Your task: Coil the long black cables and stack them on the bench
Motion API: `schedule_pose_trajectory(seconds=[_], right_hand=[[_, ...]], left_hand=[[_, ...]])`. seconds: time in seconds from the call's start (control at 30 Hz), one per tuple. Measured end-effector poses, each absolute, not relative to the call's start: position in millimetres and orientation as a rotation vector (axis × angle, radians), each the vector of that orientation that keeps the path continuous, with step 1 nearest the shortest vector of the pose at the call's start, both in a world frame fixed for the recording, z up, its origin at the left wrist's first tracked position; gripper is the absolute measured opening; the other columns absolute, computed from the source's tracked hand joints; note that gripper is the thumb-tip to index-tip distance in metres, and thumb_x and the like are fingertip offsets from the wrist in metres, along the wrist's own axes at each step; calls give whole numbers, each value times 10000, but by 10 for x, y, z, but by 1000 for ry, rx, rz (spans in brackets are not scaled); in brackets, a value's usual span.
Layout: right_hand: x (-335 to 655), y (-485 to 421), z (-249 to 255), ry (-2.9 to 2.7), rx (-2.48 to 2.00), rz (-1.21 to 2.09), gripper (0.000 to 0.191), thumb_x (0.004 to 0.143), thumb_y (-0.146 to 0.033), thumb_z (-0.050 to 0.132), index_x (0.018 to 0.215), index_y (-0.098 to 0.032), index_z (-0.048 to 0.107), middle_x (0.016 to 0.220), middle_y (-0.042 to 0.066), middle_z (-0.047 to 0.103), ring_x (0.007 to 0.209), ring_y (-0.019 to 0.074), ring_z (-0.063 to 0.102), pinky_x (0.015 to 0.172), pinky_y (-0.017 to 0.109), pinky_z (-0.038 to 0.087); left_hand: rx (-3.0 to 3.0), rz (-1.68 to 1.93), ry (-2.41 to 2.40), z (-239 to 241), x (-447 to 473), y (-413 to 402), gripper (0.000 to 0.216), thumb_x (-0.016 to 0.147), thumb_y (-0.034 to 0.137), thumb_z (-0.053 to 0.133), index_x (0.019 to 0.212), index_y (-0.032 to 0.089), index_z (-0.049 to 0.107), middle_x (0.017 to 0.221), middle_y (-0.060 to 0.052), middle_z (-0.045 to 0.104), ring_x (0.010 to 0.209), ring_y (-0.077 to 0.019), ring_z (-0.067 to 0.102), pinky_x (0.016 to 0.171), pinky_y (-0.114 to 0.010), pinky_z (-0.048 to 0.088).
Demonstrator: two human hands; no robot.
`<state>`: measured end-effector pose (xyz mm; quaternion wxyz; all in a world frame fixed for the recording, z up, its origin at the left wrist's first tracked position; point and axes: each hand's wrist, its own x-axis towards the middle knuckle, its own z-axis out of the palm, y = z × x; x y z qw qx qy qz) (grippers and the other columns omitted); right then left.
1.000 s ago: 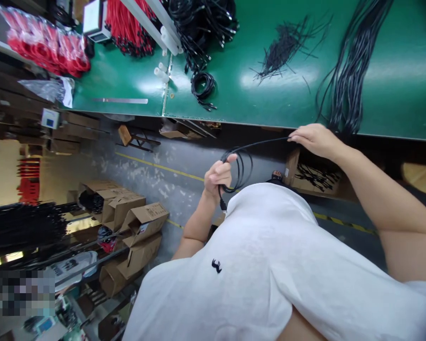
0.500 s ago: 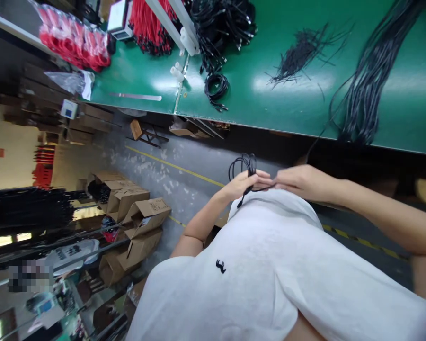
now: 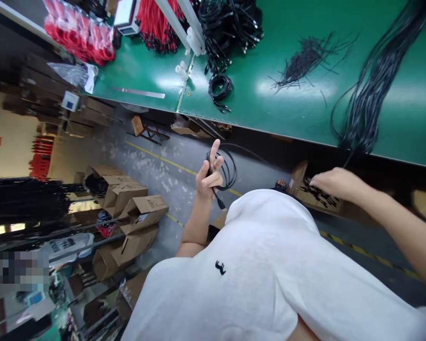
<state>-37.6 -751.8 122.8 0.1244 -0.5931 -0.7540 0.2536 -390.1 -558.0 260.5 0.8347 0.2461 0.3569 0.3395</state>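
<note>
A black cable (image 3: 230, 182) hangs in round loops from my left hand (image 3: 210, 177). The thumb and bent fingers grip the loops, while the index finger points up. Below that hand a short end with a plug (image 3: 220, 203) sticks out. From the loops one length of cable runs right and fades against the dark space under the table. My right hand (image 3: 335, 183) is apart from the left, its fingers pressed together below the table edge. What they pinch is hidden; a thin dark strand shows just above it, near the long bundle of black cables (image 3: 367, 109).
On the green table (image 3: 262, 113) lie a coiled cable (image 3: 220, 89), a pile of thin black ties (image 3: 301, 61), heaped black cables (image 3: 227, 28) and red cables (image 3: 159, 23). Under its edge stands an open box (image 3: 298, 177) with black pieces. Cardboard boxes (image 3: 145, 208) stand on the floor.
My hands were together at the loops and are now apart. The left hand has moved left and turned upward with the cable loops; the right hand has moved right.
</note>
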Motion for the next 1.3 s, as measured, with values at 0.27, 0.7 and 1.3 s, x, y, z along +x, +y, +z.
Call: schedule_pose_trajectory(seconds=[0.27,0.7,1.3], right_hand=[[-1322,-7029,2260,-2204,-1294,803,485,1034,-484,330,838,-196,667,733,47,655,661,151,589,611,260,365],[95,-7463,1121,-1817,-2082,737,417,938,-485,399,774,-215,671,895,139,748,783,273,664,697,365,449],[-514,-6927,1639,-1600,-1646,1106,492,905,-636,450,760,-207,641,757,32,680,719,172,598,722,287,449]], left_hand=[[702,-53,610,2162,-3444,-5978,389,779,356,787,1050,100,674,898,-160,767,853,-243,750,810,-340,575],[510,597,703,2699,-4098,-5604,420,1032,209,334,1384,287,550,521,81,614,243,-14,253,300,-141,179],[606,66,413,2392,-3741,-6056,395,788,475,730,1015,152,751,285,122,271,213,-44,147,272,-171,213]])
